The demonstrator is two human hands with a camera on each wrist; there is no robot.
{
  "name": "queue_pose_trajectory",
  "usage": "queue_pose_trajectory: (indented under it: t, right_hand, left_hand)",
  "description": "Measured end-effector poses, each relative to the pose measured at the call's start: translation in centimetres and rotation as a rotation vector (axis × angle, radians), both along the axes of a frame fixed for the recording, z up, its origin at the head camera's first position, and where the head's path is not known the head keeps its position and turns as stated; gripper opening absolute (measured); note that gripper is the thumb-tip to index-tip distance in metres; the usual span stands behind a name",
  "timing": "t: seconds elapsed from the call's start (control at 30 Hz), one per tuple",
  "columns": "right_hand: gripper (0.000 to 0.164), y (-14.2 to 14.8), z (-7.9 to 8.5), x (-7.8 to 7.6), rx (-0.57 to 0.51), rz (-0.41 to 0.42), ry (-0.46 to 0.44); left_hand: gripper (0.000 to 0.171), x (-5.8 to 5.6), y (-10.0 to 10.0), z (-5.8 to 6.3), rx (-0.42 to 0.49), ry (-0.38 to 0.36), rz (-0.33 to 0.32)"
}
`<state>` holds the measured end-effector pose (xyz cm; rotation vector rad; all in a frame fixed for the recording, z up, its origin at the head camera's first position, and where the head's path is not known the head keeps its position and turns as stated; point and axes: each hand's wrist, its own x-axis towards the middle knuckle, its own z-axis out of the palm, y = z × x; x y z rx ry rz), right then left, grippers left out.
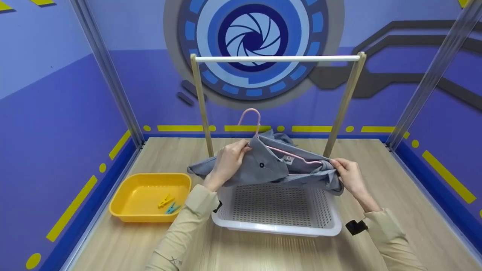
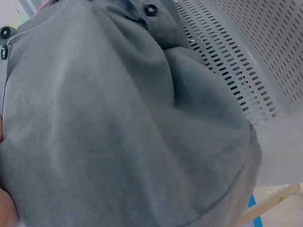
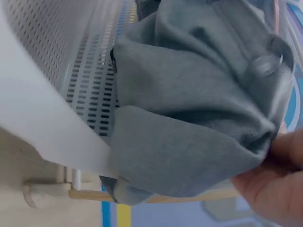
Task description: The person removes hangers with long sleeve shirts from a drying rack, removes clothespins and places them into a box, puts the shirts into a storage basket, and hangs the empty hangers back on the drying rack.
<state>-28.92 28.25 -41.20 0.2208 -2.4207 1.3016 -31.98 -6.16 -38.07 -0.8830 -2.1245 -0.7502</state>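
Observation:
A grey buttoned shirt (image 1: 241,171) is held up over the white basket, with a pink hanger (image 1: 251,110) partly inside its open neck. The hanger's hook sticks up past the collar, and one arm of it shows along the right shoulder. My left hand (image 1: 229,160) pinches the shirt near the collar, beside the hook. At the right shoulder, my right hand (image 1: 348,175) pinches the cloth between thumb and fingers; the right wrist view shows this grip (image 3: 279,179) close up. Cloth hides the hanger's left arm.
Below the shirt stands a white perforated basket (image 1: 278,229). To its left sits a yellow tray (image 1: 128,216) with a yellow clothespin (image 1: 165,201) and a teal clothespin (image 1: 173,208). Behind rises a wooden rack with a white rod (image 1: 278,59). Walls enclose the wooden table (image 1: 380,165).

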Motion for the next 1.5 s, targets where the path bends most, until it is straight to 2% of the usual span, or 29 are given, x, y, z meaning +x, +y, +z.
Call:
queue_pose_trajectory:
  t: [0.13, 0.27, 0.47, 0.6, 0.73, 0.87, 1.07, 1.27, 1.5]
  right_hand:
    - [0.019, 0.1, -0.1, -0.2, -0.066, 0.06, -0.025]
    - [0.023, -0.2, -0.1, -0.2, -0.074, 0.051, 0.003]
    - [0.027, -0.9, 0.2, 0.2, 0.053, -0.044, 0.082]
    - [0.035, -1.5, 0.5, 0.6, 0.089, -0.059, 0.046]
    - [0.049, -2.3, 0.8, 1.0, 0.124, -0.053, -0.017]
    - [0.059, -3.0, 0.7, 1.1, 0.157, -0.089, -0.033]
    - [0.063, -3.7, 0.5, 1.0, 0.209, -0.136, -0.011]
    - [0.066, -3.8, 0.5, 0.9, 0.295, -0.188, -0.053]
    - [0.06, -3.6, 0.3, 0.6, 0.349, -0.212, -0.017]
  left_hand:
    - [0.008, -0.1, -0.2, -0.3, 0.02, -0.026, 0.016]
    - [0.008, 0.1, -0.2, -0.5, 0.028, -0.034, -0.004]
    - [0.009, 0.3, -0.1, -0.1, 0.026, -0.039, -0.018]
    - [0.011, 0.4, 0.0, 0.0, 0.026, -0.056, -0.024]
    - [0.011, 0.5, 0.1, 0.0, 0.027, -0.071, -0.037]
    - [0.012, 0.5, 0.3, 0.1, 0.024, -0.065, -0.044]
    - [0.013, 0.6, 0.5, 0.1, 0.024, -0.057, -0.056]
    - [0.013, 0.7, 0.5, 0.2, 0.022, -0.04, -0.064]
    - [0.011, 0.7, 0.6, 0.2, 0.015, -0.026, -0.083]
